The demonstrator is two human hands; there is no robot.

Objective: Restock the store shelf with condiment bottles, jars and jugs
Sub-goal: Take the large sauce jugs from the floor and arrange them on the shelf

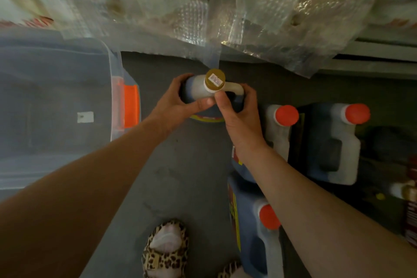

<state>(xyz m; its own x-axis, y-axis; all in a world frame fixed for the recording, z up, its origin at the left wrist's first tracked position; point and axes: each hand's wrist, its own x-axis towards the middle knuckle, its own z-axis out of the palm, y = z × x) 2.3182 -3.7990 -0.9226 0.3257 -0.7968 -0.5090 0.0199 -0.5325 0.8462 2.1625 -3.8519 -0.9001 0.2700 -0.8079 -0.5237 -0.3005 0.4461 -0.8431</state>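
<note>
A jug (198,92) of dark liquid stands upright over the grey floor, its gold cap (215,80) bearing a white price sticker, its pale handle on the right. Three more dark jugs with orange caps (286,115) (357,113) (268,216) stand upright to its right.

head view looks steeply down, close above floor (180,176)

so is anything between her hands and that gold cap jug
No. Both the left hand and right hand already grip the gold-capped jug, with nothing between them. The orange-capped jugs stand apart to its right.
</note>
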